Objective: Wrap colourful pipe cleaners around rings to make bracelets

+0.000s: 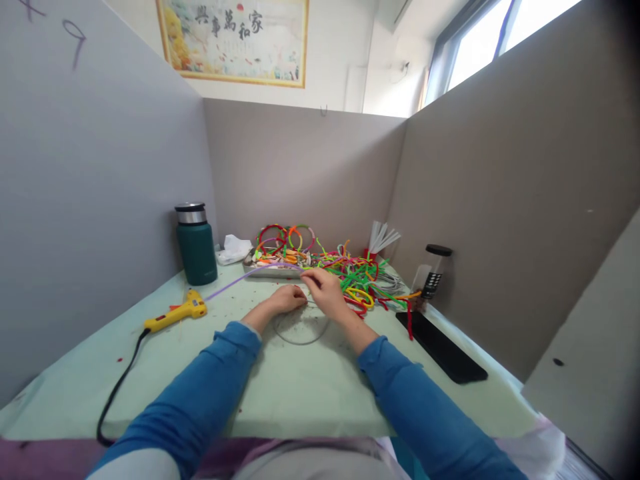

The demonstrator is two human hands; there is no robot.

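Observation:
My left hand (287, 299) is closed, its fingertips pinched on a thin grey hoop (300, 343) that hangs or lies just over the table, its lower curve toward me. Close beside it, my right hand (324, 292) pinches one end of a long purple pipe cleaner (235, 283). That strip arches away to the left, and its far end reaches down near the yellow glue gun (179, 313). Whether the strip touches the hoop is hidden by my fingers.
Behind my hands are a metal tray (273, 271) with finished-looking colourful rings (302, 237) and a heap of pipe cleaners (363, 273). A green bottle (197, 250) stands left; a clear bottle (434, 275) and black phone-like slab (443, 348) are right. Grey partitions (305, 167) enclose the table.

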